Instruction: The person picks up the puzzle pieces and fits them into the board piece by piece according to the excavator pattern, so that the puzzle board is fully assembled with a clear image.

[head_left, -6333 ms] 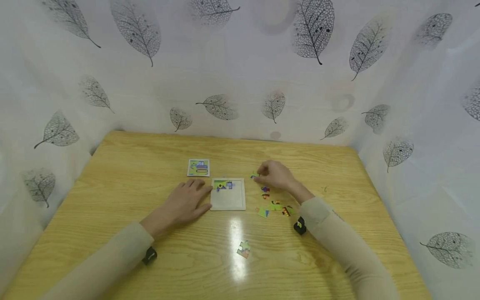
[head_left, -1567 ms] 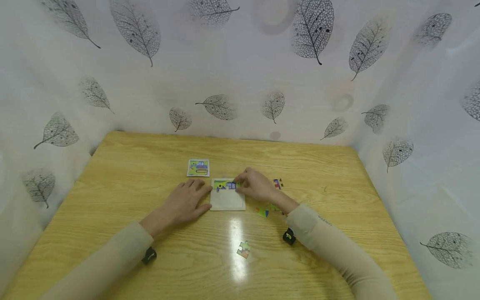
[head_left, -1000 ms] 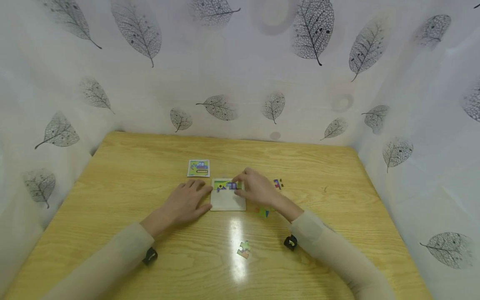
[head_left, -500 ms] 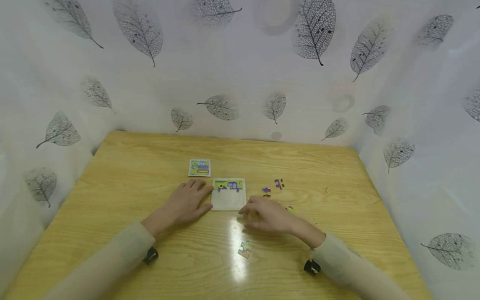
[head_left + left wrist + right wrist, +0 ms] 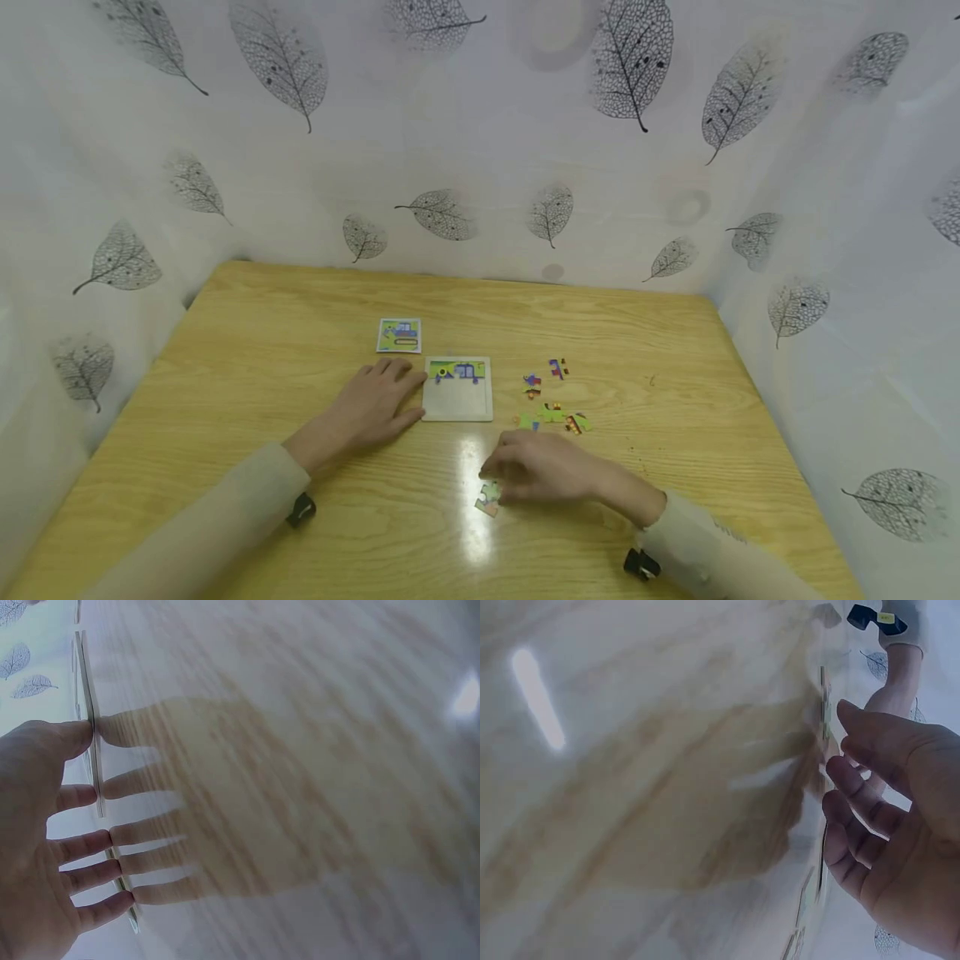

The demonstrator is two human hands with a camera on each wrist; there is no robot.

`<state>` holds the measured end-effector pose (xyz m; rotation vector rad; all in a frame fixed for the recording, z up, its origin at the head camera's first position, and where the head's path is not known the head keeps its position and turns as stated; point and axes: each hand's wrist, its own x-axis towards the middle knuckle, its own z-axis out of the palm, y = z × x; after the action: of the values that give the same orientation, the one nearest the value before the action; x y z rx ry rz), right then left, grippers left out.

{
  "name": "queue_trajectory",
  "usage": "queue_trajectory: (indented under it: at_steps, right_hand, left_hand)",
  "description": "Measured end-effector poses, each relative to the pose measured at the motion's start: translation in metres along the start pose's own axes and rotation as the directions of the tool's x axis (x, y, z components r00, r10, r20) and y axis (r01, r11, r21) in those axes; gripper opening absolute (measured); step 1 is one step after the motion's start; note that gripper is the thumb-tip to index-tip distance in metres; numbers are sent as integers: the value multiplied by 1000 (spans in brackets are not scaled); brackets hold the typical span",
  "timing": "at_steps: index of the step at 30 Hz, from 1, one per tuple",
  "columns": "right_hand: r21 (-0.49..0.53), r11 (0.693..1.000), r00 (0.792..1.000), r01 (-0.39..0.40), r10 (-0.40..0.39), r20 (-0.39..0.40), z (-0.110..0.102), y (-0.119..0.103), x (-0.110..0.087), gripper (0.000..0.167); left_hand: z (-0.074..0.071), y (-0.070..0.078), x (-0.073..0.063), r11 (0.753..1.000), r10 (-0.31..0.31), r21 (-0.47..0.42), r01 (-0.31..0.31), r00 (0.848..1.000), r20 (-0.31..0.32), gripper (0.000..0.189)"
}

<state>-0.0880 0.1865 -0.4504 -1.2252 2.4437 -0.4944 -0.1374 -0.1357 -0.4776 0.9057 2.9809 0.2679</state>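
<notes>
My left hand [image 5: 375, 404] rests on the table with thumb and index fingertip touching the left edge of a white puzzle tray [image 5: 457, 407]. In the left wrist view its fingers [image 5: 84, 846] are spread, fairly straight. A row of joined puzzle pieces [image 5: 461, 372], green and blue, fills the tray's top part; below it the bottom is bare. My right hand [image 5: 546, 468] is over the near side of the table, thumb and index fingertips at a green and orange jigsaw piece [image 5: 488, 500]. In the right wrist view its fingers [image 5: 855, 784] are loosely bent, nothing visibly gripped.
Several loose jigsaw pieces [image 5: 552, 412] lie right of the tray, with more [image 5: 557, 367] farther back. A small picture card [image 5: 399, 336] of a blue vehicle lies behind the tray. A leaf-patterned curtain [image 5: 480, 150] surrounds the wooden table [image 5: 300, 317].
My right hand placed a piece at the tray's top right corner, let go, and moved toward me to the lone piece at the front. My left hand stayed at the tray.
</notes>
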Motion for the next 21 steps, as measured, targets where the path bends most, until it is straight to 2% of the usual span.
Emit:
queue_trajectory:
  at_steps: [4, 10, 16, 21]
  right_hand:
    - [3, 1000, 1000, 2, -2, 21, 4, -4, -1, 36]
    - [-30, 999, 1000, 26, -26, -2, 7, -7, 1, 37]
    - [-47, 998, 999, 35, -34, 22, 9, -10, 4, 36]
    - [-63, 997, 999, 52, -52, 7, 11, -9, 6, 34]
  left_hand:
    - [0, 0, 0, 1000, -2, 4, 2, 1000, 1, 60]
    - [-1, 0, 0, 1000, -4, 6, 4, 1000, 6, 60]
    - [-2, 0, 0, 1000, -9, 0, 9, 1000, 14, 61]
    - [-1, 0, 0, 1000, -5, 1, 5, 1000, 12, 60]
